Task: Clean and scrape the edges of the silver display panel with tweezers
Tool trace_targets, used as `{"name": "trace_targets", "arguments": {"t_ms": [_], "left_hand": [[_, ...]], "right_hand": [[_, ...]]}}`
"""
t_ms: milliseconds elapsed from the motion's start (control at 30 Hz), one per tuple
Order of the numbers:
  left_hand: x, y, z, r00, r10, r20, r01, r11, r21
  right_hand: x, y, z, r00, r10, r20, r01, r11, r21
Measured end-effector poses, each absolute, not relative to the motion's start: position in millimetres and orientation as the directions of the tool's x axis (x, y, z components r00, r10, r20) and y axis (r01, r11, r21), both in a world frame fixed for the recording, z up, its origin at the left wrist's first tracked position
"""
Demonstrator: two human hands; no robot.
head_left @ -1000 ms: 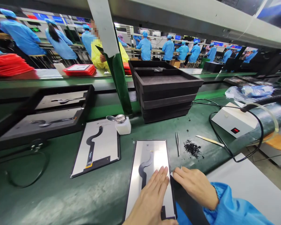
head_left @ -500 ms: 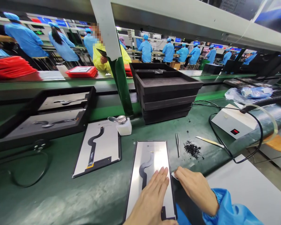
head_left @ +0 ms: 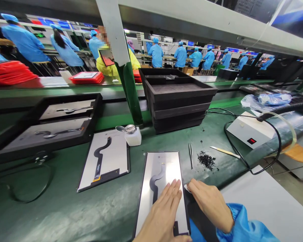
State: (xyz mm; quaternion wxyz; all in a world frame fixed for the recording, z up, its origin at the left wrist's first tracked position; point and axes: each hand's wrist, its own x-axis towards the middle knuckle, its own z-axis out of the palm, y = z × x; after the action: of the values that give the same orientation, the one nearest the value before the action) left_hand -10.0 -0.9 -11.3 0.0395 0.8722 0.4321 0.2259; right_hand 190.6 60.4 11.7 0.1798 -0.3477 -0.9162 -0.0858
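Flat on the back of a display panel (head_left: 155, 168) lies my left hand (head_left: 164, 208), fingers stretched out and close together. A dark curved flex cable shows on the panel, partly under that hand. My right hand (head_left: 209, 200) is closed in a pinch on a small white wipe (head_left: 187, 188) at the panel's right edge. Most of the wipe is hidden by the fingers. To the left, a second display panel (head_left: 111, 154) rests tilted on the green bench, its flex cable facing up. Behind it stands a white pump bottle (head_left: 133, 137) with a metal lid.
Tweezers (head_left: 190, 156), a pile of black scraps (head_left: 206, 160) and a pale-handled knife (head_left: 225, 152) lie at the right. Stacked black trays (head_left: 181, 111) stand behind. A black tray (head_left: 97, 117) at left holds two panels. A white box (head_left: 252, 129) with cables sits at right.
My view has shifted very slightly. Both hands keep nearly the same place on the panel. Across the bench, a person in yellow has turned the flat dark item they hold.
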Motion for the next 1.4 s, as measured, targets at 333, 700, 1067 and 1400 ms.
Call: {"name": "trace_targets", "arguments": {"t_ms": [333,700,1067,1400], "left_hand": [[-10,0,-15,0.519,0.766,0.38,0.717,-0.632,0.293],[-9,-2,-15,0.508,0.773,0.381,0.716,-0.625,0.312],[-7,-4,-13,0.486,0.791,0.372,0.714,-0.604,0.353],[-8,-4,-15,0.494,0.779,0.386,0.729,-0.613,0.303]], "right_hand": [[192,58,13,-0.697,0.591,0.405,0.65,0.76,0.01],[189,57,16,-0.738,0.539,0.407,0.628,0.768,0.123],[188,56,14,-0.706,0.587,0.395,0.671,0.734,0.108],[197,71,13,-0.781,0.507,0.365,0.574,0.813,0.099]]}}
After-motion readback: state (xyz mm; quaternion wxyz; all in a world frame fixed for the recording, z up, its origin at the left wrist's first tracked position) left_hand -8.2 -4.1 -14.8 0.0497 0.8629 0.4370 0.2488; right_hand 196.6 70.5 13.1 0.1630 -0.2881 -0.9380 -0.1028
